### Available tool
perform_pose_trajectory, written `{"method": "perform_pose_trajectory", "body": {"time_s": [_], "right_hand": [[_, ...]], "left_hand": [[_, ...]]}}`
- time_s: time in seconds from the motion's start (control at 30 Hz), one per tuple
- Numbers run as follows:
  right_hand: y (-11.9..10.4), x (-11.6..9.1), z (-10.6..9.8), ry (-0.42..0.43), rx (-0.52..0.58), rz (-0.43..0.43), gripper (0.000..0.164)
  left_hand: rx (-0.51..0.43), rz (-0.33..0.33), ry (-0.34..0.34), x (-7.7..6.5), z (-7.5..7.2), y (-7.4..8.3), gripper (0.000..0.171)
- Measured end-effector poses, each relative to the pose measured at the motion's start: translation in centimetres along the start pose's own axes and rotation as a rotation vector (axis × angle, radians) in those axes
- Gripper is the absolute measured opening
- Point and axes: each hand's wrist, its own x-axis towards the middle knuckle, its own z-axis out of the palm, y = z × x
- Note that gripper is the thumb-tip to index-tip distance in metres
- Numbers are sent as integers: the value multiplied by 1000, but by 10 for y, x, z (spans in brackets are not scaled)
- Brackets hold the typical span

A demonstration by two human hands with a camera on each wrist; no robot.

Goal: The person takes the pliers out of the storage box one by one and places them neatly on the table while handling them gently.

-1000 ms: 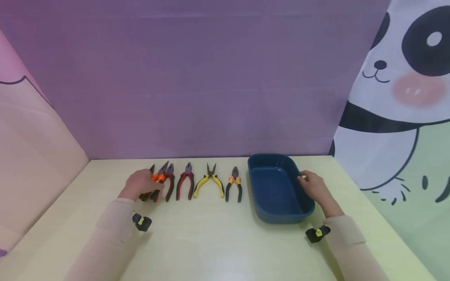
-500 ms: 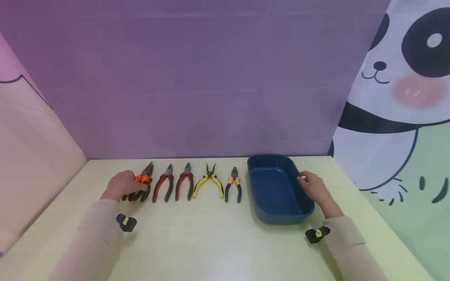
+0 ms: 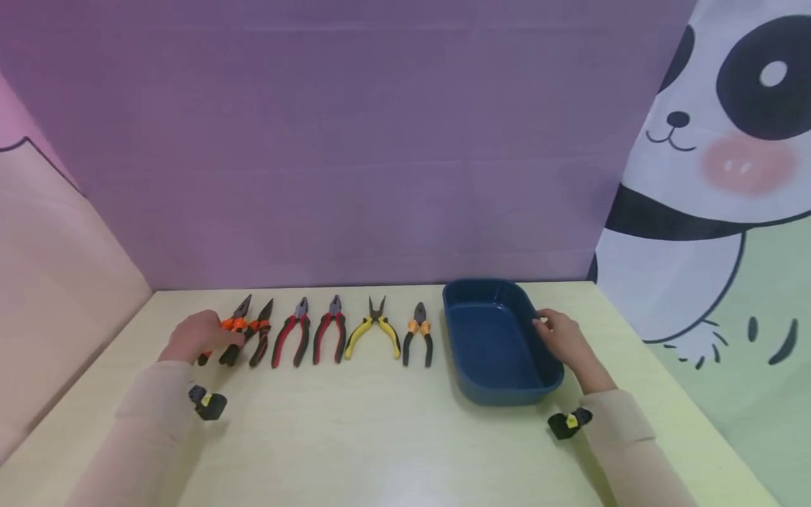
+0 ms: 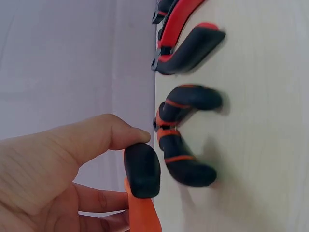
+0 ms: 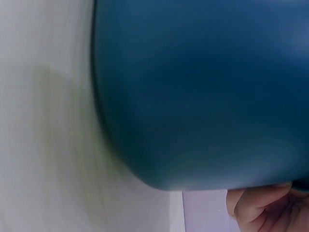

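Note:
At the left end of the row of tools, my left hand grips orange-and-black pliers whose pointed nose faces the far edge. The left wrist view has the thumb against a black handle end of these pliers; the fingers lie behind the orange part. Close beside them, black pliers with orange stripes lie on the table, spread legs towards me. My right hand pinches the right rim of a dark blue plastic bin. From the right wrist, the bin's wall hides most of the hand.
Rightwards along the row lie two red-and-black pliers, yellow long-nose pliers and small black-and-orange pliers. They stand between the left hand and the bin, on a pale wooden table. A purple backdrop rises behind it.
My left hand has moved left with the orange-and-black pliers, leaving the striped black pliers uncovered on the table. The right hand stays on the bin's rim.

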Motion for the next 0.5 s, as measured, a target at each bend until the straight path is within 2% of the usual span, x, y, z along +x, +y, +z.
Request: {"method": "perform_pose_trajectory", "body": {"time_s": [0.2, 0.5], "right_hand": [[1, 0, 1, -2, -1, 8, 30], [1, 0, 1, 0, 1, 0, 30]], "left_hand": [[16, 0, -6, 7, -6, -9, 45], [-39, -23, -43, 10, -7, -22, 51]]}}
